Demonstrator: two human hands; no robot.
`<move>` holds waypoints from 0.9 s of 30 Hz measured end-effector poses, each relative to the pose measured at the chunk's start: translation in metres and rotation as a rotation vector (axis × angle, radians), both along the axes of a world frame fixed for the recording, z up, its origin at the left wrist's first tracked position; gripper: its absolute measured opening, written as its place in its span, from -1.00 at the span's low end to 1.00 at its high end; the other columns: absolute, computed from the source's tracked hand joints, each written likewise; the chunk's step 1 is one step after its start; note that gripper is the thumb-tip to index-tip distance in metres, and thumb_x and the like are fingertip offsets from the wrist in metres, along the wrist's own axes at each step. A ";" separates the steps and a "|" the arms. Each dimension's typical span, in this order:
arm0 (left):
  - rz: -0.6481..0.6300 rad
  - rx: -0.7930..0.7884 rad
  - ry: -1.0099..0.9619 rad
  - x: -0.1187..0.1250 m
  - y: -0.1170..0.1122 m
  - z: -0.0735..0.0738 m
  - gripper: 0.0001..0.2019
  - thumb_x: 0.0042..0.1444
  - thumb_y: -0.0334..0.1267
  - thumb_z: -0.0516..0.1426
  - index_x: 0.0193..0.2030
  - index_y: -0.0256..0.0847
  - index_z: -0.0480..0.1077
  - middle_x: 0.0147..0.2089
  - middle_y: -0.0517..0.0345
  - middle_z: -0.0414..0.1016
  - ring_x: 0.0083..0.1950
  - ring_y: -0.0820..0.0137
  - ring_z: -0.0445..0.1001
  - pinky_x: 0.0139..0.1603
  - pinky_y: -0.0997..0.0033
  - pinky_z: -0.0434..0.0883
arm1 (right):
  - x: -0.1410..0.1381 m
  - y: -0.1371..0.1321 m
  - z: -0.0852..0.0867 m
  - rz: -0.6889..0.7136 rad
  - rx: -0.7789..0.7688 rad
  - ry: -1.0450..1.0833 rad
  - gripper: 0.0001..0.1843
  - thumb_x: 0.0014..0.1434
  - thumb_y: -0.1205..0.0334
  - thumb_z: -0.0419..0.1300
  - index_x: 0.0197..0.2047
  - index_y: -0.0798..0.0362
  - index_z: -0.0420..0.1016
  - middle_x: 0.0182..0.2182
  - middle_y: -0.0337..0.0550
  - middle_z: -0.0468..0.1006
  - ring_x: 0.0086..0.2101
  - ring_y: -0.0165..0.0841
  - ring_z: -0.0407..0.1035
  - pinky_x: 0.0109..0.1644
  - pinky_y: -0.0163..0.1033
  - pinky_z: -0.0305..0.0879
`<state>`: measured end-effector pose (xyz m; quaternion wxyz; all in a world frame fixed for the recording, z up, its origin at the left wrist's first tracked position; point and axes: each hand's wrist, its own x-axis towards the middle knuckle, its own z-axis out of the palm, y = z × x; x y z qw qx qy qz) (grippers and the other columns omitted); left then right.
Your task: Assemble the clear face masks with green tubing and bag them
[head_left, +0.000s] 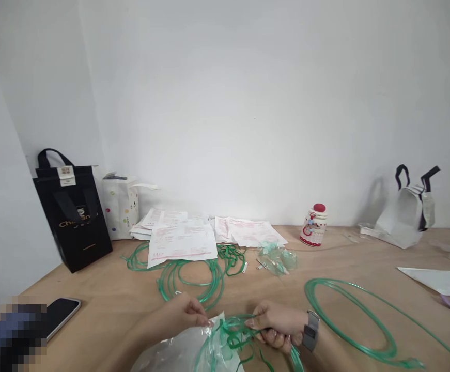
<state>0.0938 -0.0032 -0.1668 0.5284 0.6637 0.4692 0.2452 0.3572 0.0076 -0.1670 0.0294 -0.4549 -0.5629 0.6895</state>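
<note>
At the near edge of the table my left hand [194, 311] pinches the rim of a clear plastic bag [170, 351] with a white side. My right hand [277, 323], a grey watch on its wrist, is closed around coiled green tubing [296, 359]. Thin green straps [238, 341] and a see-through green part, seemingly a mask, lie at the bag's mouth between both hands; the bag covers some of it. Just beyond my left hand rests a coil of green tubing [219, 289]. Another loose green coil [379, 330] lies to the right of my right hand.
Printed white packets [184, 243] lie along the wall beside clear green masks [277, 258]. A red-capped bottle [313, 227], a black bag [75, 222], a dotted bag [120, 206] and a white bag [401, 219] stand behind. A phone [64, 312] lies at left.
</note>
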 end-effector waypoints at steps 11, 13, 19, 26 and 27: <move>0.059 0.178 0.060 -0.005 0.011 0.006 -0.59 -0.02 0.11 0.02 -0.64 -0.16 0.10 -0.61 0.35 -0.05 -0.54 0.49 -0.02 -0.55 0.45 -0.07 | -0.007 -0.006 0.019 -0.118 0.695 -0.002 -0.73 0.07 0.05 0.07 -0.54 0.04 0.31 -0.65 -0.36 0.07 -0.55 -0.45 -0.03 -0.49 -0.34 -0.04; 0.057 0.214 0.088 -0.004 0.008 0.012 -0.61 0.00 0.06 0.01 -0.64 -0.16 0.09 -0.59 0.34 -0.05 -0.53 0.48 -0.01 -0.54 0.45 -0.05 | -0.007 -0.008 0.020 -0.091 0.757 -0.052 -0.69 0.03 0.21 0.06 -0.67 0.05 0.12 -0.65 -0.36 -0.01 -0.54 -0.46 -0.09 -0.46 -0.32 -0.10; 0.039 0.337 0.214 0.011 -0.007 0.026 -0.65 0.06 -0.08 -0.01 -0.66 -0.18 0.14 -0.59 0.32 -0.01 -0.51 0.45 0.03 -0.51 0.45 -0.03 | -0.005 -0.014 0.014 -0.014 0.738 -0.199 -0.67 -0.05 0.34 0.01 -0.72 0.04 -0.06 -0.73 -0.40 -0.09 -0.64 -0.52 -0.18 -0.55 -0.31 -0.22; 0.068 0.436 0.336 0.030 -0.019 0.027 -0.67 0.06 -0.15 0.00 -0.67 -0.20 0.24 -0.65 0.31 0.10 -0.54 0.44 0.09 -0.51 0.42 -0.08 | -0.031 -0.026 0.017 -0.092 0.747 -0.162 -0.71 -0.03 0.26 0.07 -0.70 0.07 0.13 -0.71 -0.38 0.06 -0.60 -0.50 -0.03 -0.51 -0.34 -0.11; 0.086 0.444 0.346 0.032 -0.019 0.027 -0.67 0.07 -0.16 -0.01 -0.67 -0.20 0.25 -0.65 0.31 0.10 -0.55 0.44 0.09 -0.51 0.42 -0.09 | -0.037 -0.027 0.017 -0.143 0.756 -0.155 -0.73 -0.02 0.24 0.07 -0.68 0.08 0.16 -0.69 -0.37 0.10 -0.57 -0.49 -0.01 -0.49 -0.33 -0.09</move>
